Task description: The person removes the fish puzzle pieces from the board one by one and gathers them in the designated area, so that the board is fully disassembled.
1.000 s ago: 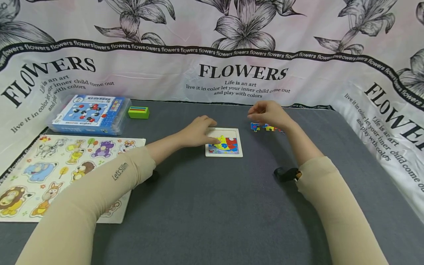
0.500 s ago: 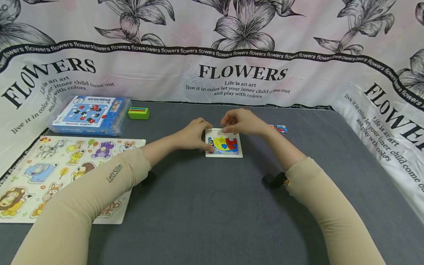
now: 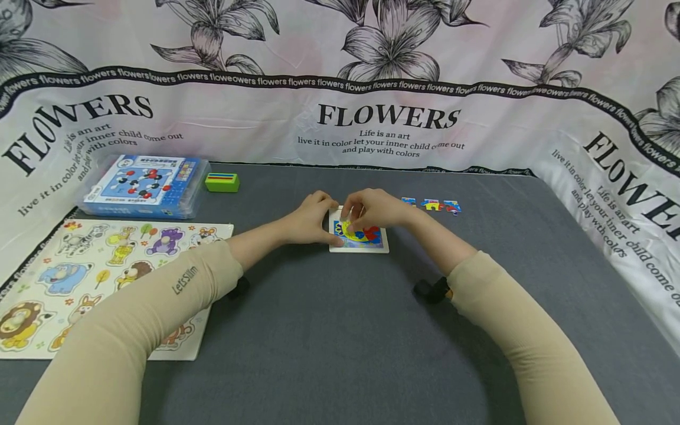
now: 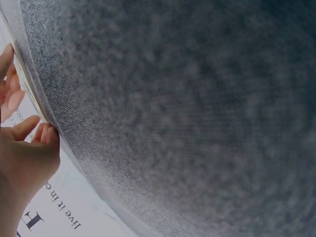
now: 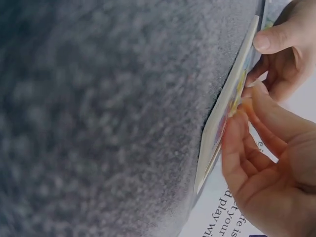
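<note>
A small jigsaw puzzle board with a pale frame lies on the grey table, its picture yellow, red and blue. My left hand grips its left side, thumb at the near left part and fingers towards the far corner. Over the board's upper part is my right hand, thumb and fingertips pinching a small puzzle piece, mostly hidden by the fingers. In the left wrist view, both hands show at the left edge, beside the board's thin side.
Several loose puzzle pieces lie right of the board. To the left are a large animal puzzle board, a clear-lidded box and a small green block. A flower-printed cloth hangs behind the table.
My right hand has moved left from the loose pieces to over the board and come lower, nearer me. My left hand's thumb has shifted from the picture to the board's left edge.
</note>
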Tool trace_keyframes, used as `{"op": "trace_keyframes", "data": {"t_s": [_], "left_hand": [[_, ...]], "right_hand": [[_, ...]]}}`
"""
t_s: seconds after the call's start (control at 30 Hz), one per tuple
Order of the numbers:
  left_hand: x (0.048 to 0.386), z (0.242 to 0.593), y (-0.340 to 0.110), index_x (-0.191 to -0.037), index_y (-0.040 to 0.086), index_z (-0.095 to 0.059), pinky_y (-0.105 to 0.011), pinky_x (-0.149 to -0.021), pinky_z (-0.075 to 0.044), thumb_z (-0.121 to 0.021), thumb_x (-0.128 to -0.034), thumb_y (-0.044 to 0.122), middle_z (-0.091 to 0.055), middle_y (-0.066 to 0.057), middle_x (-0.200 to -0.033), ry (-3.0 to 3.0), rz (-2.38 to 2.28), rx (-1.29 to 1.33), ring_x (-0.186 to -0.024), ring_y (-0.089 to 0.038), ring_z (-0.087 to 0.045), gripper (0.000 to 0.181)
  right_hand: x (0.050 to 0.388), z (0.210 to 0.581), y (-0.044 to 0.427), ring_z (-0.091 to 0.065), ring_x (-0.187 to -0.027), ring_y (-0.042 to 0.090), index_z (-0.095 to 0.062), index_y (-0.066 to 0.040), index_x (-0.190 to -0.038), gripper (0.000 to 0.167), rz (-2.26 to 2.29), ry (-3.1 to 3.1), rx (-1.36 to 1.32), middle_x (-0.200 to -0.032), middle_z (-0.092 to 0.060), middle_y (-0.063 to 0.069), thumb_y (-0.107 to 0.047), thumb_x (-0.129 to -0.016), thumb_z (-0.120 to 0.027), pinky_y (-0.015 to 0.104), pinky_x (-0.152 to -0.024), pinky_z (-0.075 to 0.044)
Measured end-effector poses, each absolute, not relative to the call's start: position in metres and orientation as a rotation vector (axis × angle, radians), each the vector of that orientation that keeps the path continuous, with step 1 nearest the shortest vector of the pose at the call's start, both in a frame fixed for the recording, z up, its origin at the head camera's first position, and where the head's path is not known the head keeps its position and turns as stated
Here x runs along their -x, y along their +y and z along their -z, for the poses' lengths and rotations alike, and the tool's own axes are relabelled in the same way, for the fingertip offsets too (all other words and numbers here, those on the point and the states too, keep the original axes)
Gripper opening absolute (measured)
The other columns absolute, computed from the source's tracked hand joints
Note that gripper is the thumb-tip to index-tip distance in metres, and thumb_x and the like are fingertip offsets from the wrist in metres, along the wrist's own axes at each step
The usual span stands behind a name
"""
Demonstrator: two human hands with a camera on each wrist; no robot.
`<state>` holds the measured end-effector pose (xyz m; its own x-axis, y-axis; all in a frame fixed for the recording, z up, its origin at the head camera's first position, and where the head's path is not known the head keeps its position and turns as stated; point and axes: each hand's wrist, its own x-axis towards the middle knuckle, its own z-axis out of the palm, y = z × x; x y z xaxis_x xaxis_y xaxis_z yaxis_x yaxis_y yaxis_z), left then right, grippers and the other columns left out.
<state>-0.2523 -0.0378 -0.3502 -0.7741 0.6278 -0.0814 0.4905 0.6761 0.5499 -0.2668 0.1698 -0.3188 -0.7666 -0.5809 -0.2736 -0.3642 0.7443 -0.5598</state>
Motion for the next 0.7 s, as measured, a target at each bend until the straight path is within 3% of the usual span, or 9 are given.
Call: {"op": "trace_keyframes", "data": {"t_s": [0.27, 0.5, 0.7], "left_hand": [[0.2513, 0.3505, -0.0388, -0.147, -0.002, -0.041, -0.052, -0.114, -0.034, -0.079, -0.0817, 0.041, -0.036, -0.020, -0.148, 2.627, -0.749, -0.878, -0.136, -0.036, -0.034, 0.086], [0.2519, 0.3518, -0.0383, -0.147, -0.001, -0.041, -0.052, -0.114, -0.033, -0.079, -0.0819, 0.041, -0.035, -0.019, -0.149, 2.627, -0.744, -0.867, -0.137, -0.036, -0.034, 0.086], [0.2517, 0.3516, -0.0380, -0.148, 0.000, -0.040, -0.052, -0.114, -0.033, -0.079, -0.0816, 0.041, -0.036, -0.019, -0.149, 2.633, -0.738, -0.862, -0.138, -0.036, -0.034, 0.087]], "right_hand": [[0.2652, 0.3249, 0.1686, -0.064, -0.089, 0.021, -0.067, -0.012, -0.111, 0.028, 0.662, 2.532, 0.731, -0.098, -0.069, 0.007, -0.021, -0.086, -0.077, 0.031, -0.079, -0.054], [0.2640, 0.3284, 0.1673, -0.059, -0.079, 0.019, -0.067, -0.011, -0.108, 0.026, 0.678, 2.549, 0.741, -0.092, -0.066, 0.006, -0.017, -0.086, -0.077, 0.028, -0.074, -0.050], [0.2623, 0.3280, 0.1674, -0.060, -0.081, 0.019, -0.066, -0.011, -0.109, 0.026, 0.691, 2.550, 0.727, -0.094, -0.066, 0.007, -0.018, -0.086, -0.077, 0.029, -0.074, -0.050]]}}
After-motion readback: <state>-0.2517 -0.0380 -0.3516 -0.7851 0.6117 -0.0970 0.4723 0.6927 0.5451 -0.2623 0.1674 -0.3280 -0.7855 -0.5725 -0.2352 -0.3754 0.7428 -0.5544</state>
